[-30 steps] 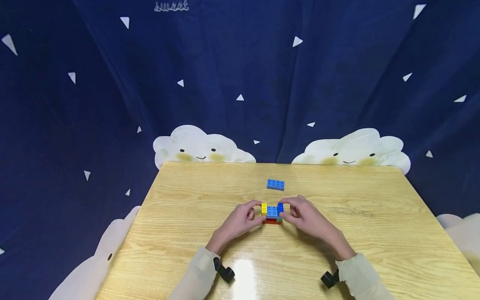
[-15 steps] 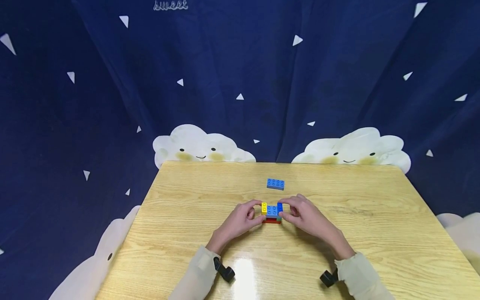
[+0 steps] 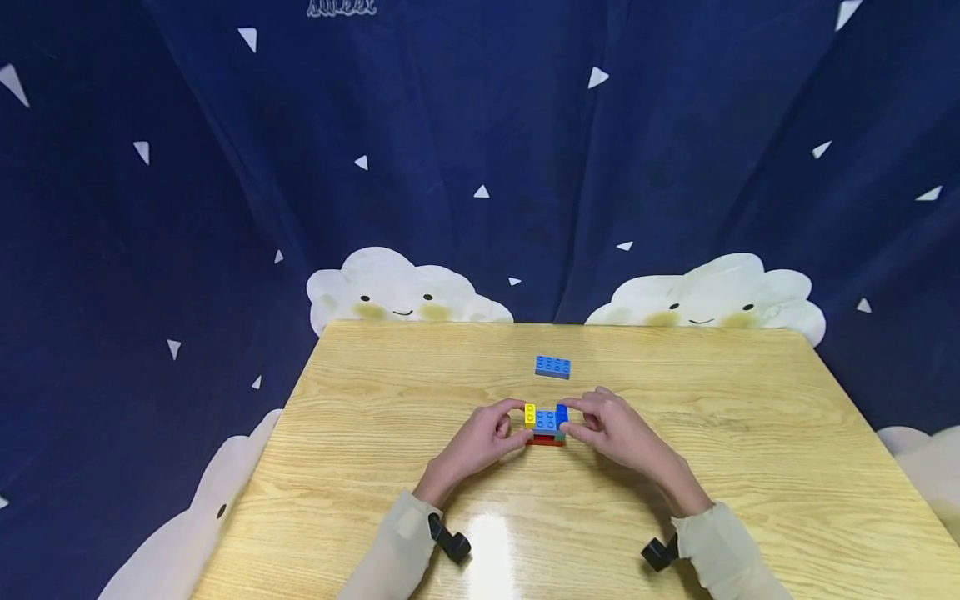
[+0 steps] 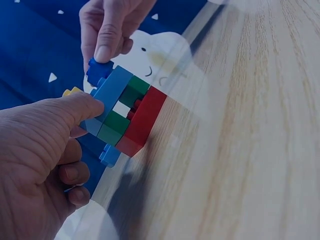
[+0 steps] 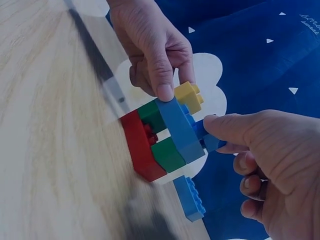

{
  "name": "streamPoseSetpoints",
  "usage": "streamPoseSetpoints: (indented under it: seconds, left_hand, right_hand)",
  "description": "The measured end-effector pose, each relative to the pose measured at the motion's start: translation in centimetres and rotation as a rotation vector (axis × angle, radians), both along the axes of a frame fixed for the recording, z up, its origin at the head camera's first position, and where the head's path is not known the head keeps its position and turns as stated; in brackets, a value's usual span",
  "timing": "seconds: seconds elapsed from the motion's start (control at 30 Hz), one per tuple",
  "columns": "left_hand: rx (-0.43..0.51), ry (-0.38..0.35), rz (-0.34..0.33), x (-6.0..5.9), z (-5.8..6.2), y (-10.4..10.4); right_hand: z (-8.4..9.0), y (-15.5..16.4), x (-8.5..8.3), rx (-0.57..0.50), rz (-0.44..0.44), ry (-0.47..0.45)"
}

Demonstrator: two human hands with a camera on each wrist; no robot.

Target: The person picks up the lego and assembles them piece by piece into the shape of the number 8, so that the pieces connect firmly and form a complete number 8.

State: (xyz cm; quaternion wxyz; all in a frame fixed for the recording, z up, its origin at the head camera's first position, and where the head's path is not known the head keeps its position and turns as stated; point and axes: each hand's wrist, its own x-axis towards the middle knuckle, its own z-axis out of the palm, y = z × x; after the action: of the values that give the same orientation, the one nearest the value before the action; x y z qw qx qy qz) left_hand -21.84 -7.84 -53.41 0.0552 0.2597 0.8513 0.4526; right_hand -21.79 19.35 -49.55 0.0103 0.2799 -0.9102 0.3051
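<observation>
One brick stack (image 5: 181, 131) is sitting on the table (image 3: 390, 375), nearer than the loose blue brick (image 3: 552, 367). Left hand (image 3: 483, 437) is pinching its light-blue brick (image 3: 545, 420) by the yellow brick (image 3: 529, 415); right hand (image 3: 621, 429) is pinching the dark-blue brick (image 3: 562, 415) opposite. Can't tell if that's seating fully. Best be pressing straight down, left hand bracing.

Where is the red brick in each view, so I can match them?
Head: red brick, lower half, slightly right of centre.
Left wrist: red brick, left of centre, about mid-height.
Right wrist: red brick, left of centre, just below mid-height.
Landmark shared by all three: loose blue brick.
</observation>
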Motion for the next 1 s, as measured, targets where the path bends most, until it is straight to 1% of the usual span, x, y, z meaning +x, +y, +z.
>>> streamPoseSetpoints:
  seconds: [0.23,0.37,0.53,0.73,0.87,1.0]
  left_hand:
    - [0.006,-0.008,0.002,0.1,0.2,0.0]
    - [0.007,-0.013,0.001,0.1,0.3,0.0]
    - [0.002,-0.013,0.005,0.1,0.2,0.1]
    - [0.010,-0.015,0.008,0.0,-0.1,0.1]
    - [-0.003,-0.001,0.011,-0.1,-0.2,0.1]
    - [-0.006,0.005,0.015,-0.2,0.0,0.1]
  right_hand:
    - [-0.5,0.1,0.1,-0.017,0.006,0.041]
    - [-0.5,-0.1,0.3,-0.018,0.005,0.060]
    - [-0.4,-0.3,0.5,-0.001,-0.008,0.056]
    - [-1.0,-0.3,0.4,-0.009,-0.009,0.075]
    - [-1.4,-0.2,0.3,-0.031,0.000,0.083]
    - [-2.1,-0.2,0.0,-0.102,0.014,0.069]
